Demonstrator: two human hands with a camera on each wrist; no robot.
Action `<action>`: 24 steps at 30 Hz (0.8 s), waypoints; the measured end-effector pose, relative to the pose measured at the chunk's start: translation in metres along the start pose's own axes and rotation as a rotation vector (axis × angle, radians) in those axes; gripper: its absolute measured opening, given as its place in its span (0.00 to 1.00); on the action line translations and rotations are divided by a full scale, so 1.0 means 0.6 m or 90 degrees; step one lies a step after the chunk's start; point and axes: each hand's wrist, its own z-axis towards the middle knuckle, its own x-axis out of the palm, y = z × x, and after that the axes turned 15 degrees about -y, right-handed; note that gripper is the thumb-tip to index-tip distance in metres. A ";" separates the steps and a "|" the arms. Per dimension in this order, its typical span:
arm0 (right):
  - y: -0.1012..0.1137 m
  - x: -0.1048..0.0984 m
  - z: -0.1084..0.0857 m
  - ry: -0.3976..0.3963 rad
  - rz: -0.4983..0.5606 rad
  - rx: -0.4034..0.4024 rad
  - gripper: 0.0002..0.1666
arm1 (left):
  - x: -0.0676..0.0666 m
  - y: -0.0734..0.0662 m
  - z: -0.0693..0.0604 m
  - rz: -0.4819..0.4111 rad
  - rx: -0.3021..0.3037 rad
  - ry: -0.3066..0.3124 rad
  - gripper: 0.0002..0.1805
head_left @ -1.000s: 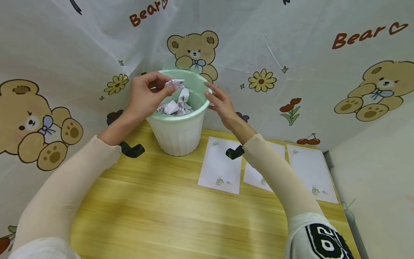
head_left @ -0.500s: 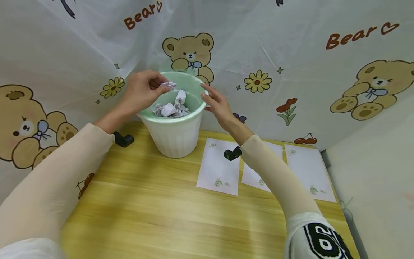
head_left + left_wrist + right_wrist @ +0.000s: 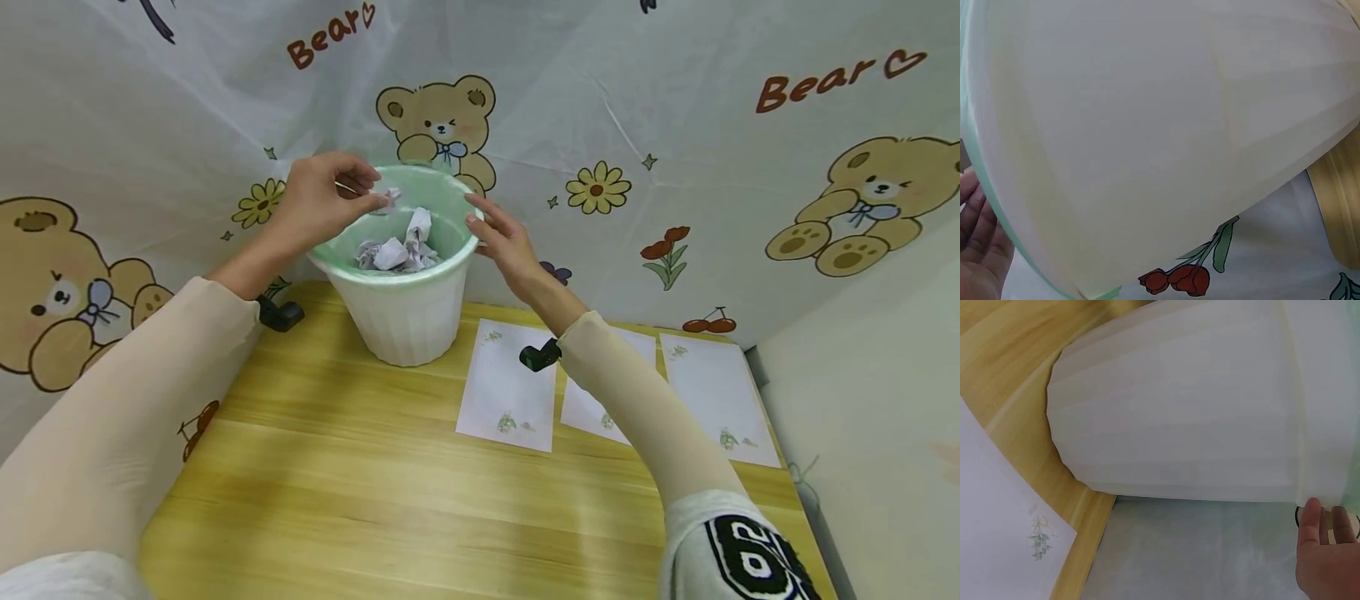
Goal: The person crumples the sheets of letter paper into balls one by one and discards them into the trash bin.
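Note:
A white bin with a pale green inside stands upright on the wooden table, crumpled paper balls lying in it. Over its left rim is my left hand, fingers parted from the thumb. A small crumpled paper ball shows just past the thumb tip, inside the rim; it looks loose, though contact with the thumb is hard to tell. My right hand touches the right rim with extended fingertips. In the left wrist view the left hand is partly hidden by the bin. The right wrist view shows the right hand at the rim.
Three printed white sheets lie in a row right of the bin: a left sheet, a middle sheet partly under the right forearm, and a right sheet. A bear-patterned cloth hangs behind the table.
The head view has shifted slightly. My left hand has drawn left and a little up, its fingers parting from the paper ball it pinched. The right hand stays at the rim.

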 end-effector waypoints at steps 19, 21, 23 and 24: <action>-0.002 0.002 -0.002 0.003 0.005 -0.017 0.29 | 0.001 -0.002 -0.014 -0.051 0.002 -0.031 0.15; -0.003 0.001 0.000 0.007 0.004 -0.021 0.29 | 0.001 -0.004 -0.016 -0.063 0.000 -0.027 0.15; -0.003 -0.001 0.001 0.011 -0.013 -0.031 0.29 | 0.001 -0.010 -0.019 -0.075 0.000 -0.024 0.16; -0.003 -0.002 0.002 0.013 -0.025 -0.039 0.29 | 0.002 -0.012 -0.021 -0.085 0.000 -0.023 0.15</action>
